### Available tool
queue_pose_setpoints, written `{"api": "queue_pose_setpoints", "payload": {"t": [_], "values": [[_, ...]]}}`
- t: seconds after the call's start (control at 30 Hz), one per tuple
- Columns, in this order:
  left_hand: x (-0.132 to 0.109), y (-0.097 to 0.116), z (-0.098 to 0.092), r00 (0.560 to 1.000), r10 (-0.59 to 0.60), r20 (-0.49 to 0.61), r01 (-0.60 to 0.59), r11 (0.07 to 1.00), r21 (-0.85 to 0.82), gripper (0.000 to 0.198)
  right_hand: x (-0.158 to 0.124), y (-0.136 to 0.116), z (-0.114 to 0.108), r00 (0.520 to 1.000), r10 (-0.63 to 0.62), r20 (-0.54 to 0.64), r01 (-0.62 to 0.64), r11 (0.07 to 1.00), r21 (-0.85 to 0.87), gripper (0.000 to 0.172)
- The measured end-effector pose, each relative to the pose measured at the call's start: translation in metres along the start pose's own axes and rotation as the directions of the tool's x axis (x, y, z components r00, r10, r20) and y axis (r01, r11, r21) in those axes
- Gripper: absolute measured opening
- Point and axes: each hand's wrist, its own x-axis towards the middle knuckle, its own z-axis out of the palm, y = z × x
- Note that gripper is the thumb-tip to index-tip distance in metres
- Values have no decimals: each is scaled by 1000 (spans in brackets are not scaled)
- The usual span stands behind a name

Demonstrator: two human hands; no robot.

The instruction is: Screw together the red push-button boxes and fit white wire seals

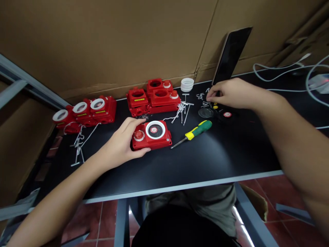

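Observation:
My left hand (pixel 124 140) grips the left end of a red box (pixel 159 142), thumb at the front edge and fingers behind. The box lies flat, with a red knob (pixel 139 134) and a white ring (pixel 155 122) around a dark round window bearing a red-and-white emblem. At the back right, my right hand (pixel 222 92) has its fingertips pinched together over a scatter of small screws (pixel 205 104); anything between them is too small to make out. Close by are a clear round disc (pixel 205 112) and small yellow pieces (pixel 215 106). A green-and-yellow screwdriver (pixel 199 130) lies right of the box.
Red housings with open round holes (pixel 160 99) stand behind the box, beside small metal T-bars (pixel 185 106) and stacked white rings (pixel 187 84). More red boxes (pixel 102 109) with white rings sit left. A dark panel (pixel 231 55) leans against the cardboard; white cables (pixel 280 70) run at right.

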Motion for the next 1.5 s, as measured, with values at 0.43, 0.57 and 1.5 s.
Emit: {"api": "queue_pose_setpoints", "payload": {"t": [0.43,0.57,1.5], "values": [[-2,4,-8,996,-79,43,79,997,-11,85,-5,-3,-9,984,-157,83,155,987,33,15],[0,6,-9,991,-94,95,98,994,-40,76,-8,-8,-5,984,-146,100,146,989,5,16],[6,9,-25,951,-262,164,270,962,-29,67,-12,-17,-1,990,-123,76,125,992,-25,5]]}}
